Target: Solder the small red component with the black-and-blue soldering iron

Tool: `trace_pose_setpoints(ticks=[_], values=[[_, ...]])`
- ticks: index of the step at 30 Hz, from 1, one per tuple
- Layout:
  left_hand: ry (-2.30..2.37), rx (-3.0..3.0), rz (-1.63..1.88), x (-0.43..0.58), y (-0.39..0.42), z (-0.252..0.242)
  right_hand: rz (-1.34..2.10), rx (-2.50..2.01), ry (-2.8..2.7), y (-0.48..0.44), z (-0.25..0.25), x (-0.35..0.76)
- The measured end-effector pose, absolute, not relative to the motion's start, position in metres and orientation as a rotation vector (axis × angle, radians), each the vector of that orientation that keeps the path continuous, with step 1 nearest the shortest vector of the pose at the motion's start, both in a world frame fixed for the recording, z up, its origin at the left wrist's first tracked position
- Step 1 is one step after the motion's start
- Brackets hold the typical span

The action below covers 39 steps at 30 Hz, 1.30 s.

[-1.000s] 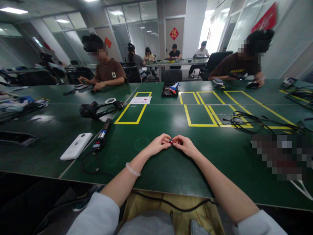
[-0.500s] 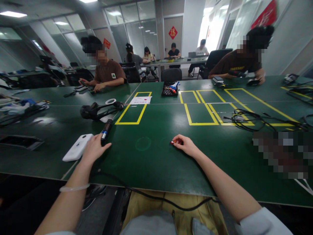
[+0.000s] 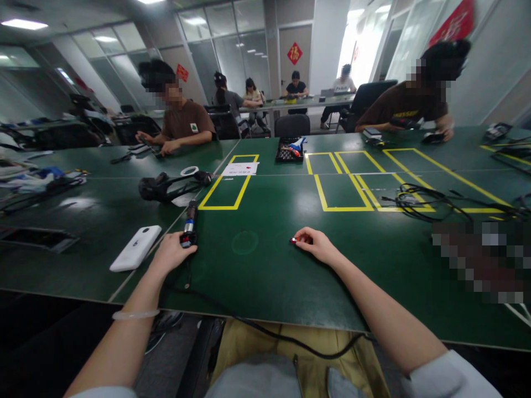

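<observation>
My left hand (image 3: 172,253) is closed around the near end of a black cylindrical tool, like a flashlight (image 3: 189,221), with a silver and blue band. The tool points away from me over the green table (image 3: 265,276). A thin cord hangs by its near end. My right hand (image 3: 317,246) pinches a small red and white piece (image 3: 293,241) just above or on the tabletop; its exact kind is too small to tell. Left of my left hand lies a white phone-shaped device (image 3: 136,249).
A black headset-like frame (image 3: 160,189) lies beyond my left hand. Yellow tape outlines (image 3: 346,209), a white paper (image 3: 240,168) and a black tray (image 3: 284,157) of tools are farther back. Tangled cables (image 3: 418,199) lie right. A black cable (image 3: 307,349) crosses the front edge. Co-workers sit opposite.
My left hand has moved right and closed on the flashlight-like tool, which has shifted right and stands straighter away from me. My right hand stays nearly in place with the small piece.
</observation>
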<state>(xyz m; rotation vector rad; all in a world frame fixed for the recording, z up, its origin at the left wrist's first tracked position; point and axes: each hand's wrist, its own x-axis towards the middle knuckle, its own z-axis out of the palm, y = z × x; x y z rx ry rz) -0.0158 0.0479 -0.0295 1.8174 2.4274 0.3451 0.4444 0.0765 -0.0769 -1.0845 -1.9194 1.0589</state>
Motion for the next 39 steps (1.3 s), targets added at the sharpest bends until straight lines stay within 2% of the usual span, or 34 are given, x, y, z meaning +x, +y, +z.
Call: trace_pose_setpoints(ticks=[4, 19, 26, 39], values=[[2.366, 1.921, 0.295, 0.039, 0.049, -0.032, 1.062, -1.071, -1.895, 0.076, -0.076, 0.443], [1.803, 2.373, 0.501, 0.249, 0.056, -0.044, 0.870, -0.992, -1.913, 0.078, -0.080, 0.446], [1.709, 2.407, 0.504, 0.272, 0.052, -0.047, 0.811, -0.992, -1.948, 0.078, -0.080, 0.449], [1.890, 2.476, 0.408, 0.282, 0.053, -0.040, 0.811, -1.083, -1.863, 0.076, -0.076, 0.451]])
